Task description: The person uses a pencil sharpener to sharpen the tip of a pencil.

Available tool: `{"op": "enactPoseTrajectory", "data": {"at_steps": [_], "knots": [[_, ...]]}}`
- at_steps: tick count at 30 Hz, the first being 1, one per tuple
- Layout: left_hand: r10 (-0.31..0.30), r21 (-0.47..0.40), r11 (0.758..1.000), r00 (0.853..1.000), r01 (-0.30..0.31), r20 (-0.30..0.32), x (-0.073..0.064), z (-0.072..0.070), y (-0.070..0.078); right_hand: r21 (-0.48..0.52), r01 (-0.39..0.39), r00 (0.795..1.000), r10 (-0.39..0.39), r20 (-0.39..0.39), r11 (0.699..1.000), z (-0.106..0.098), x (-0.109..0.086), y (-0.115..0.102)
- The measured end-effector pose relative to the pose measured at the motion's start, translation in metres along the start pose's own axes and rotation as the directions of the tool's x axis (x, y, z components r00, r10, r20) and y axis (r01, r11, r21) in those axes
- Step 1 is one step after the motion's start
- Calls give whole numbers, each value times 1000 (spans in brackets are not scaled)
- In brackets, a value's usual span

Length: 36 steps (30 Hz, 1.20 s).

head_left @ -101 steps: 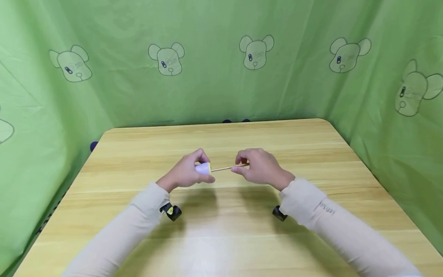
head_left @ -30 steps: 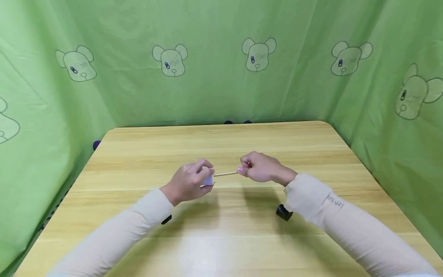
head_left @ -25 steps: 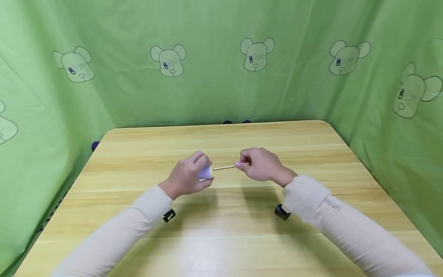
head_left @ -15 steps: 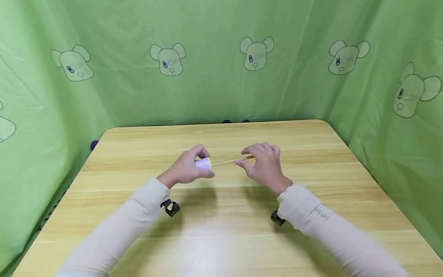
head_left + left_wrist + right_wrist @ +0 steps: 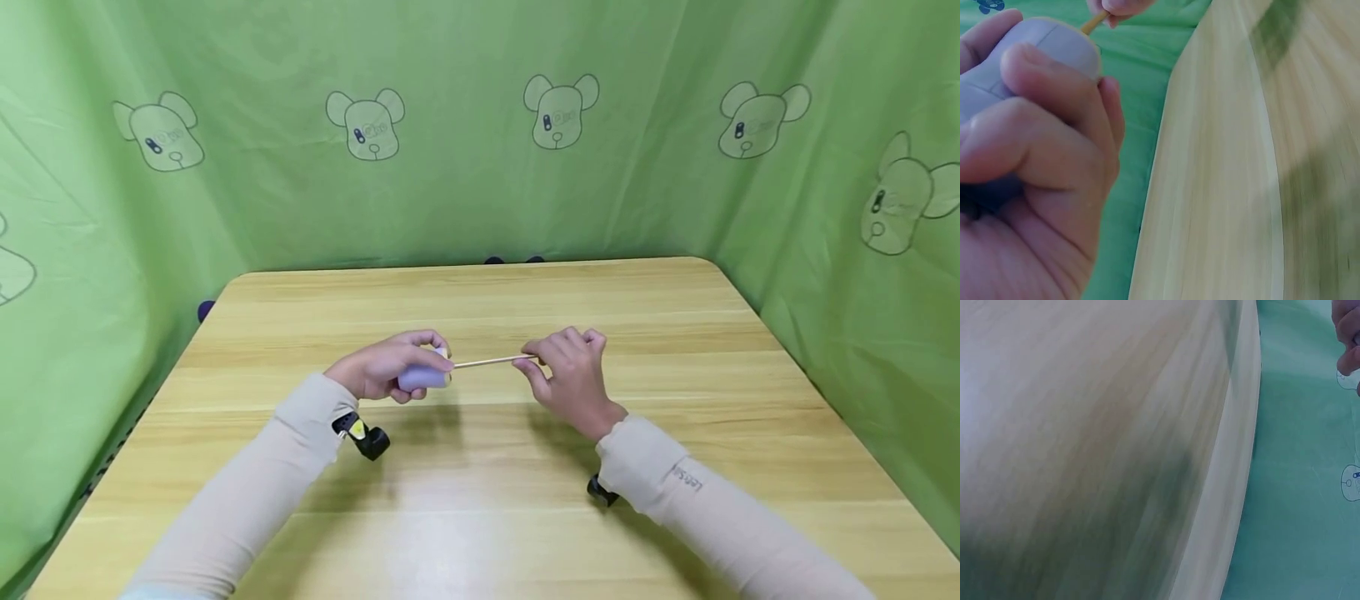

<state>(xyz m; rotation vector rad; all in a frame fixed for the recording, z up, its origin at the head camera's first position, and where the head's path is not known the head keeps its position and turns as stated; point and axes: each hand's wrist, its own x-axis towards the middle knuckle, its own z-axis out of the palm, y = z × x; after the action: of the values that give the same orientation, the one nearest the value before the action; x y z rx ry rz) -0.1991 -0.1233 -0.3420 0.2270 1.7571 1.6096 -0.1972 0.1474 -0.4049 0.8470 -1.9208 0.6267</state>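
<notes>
One lavender cylinder [image 5: 422, 380] stretches crosswise, its stick [image 5: 491, 362] pointing right.

The left grip [image 5: 382, 367] is now rolled, one digit crossing the purple piece [image 5: 423, 380]; the stick [image 5: 487, 362] slopes less than just before.

Glare is whitening the near middle of the table [image 5: 450, 542], with soft shadows spreading left and right. Both wrist views are looking dimmer and softer.
</notes>
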Motion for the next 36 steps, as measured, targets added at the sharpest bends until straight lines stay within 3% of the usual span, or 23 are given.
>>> {"op": "enactPoseTrajectory", "data": {"at_steps": [8,13,23,32,36], "knots": [[13,49,999,1000,-12,-5,1,3,-1,-90,87,996,-87,-4,992,-5,2,4],[17,57,998,1000,-17,-7,2,5,-1,-70,87,996,-87,-1,994,-6,3,7],[29,53,998,999,-28,-21,2,5,-1,-133,109,992,-117,-54,985,-5,8,2],[30,81,996,999,-29,-13,1,2,-4,-76,96,995,-94,34,992,-5,6,1],[29,79,996,1000,-28,-3,2,3,-4,-92,96,995,-95,13,991,-5,6,1]]}}
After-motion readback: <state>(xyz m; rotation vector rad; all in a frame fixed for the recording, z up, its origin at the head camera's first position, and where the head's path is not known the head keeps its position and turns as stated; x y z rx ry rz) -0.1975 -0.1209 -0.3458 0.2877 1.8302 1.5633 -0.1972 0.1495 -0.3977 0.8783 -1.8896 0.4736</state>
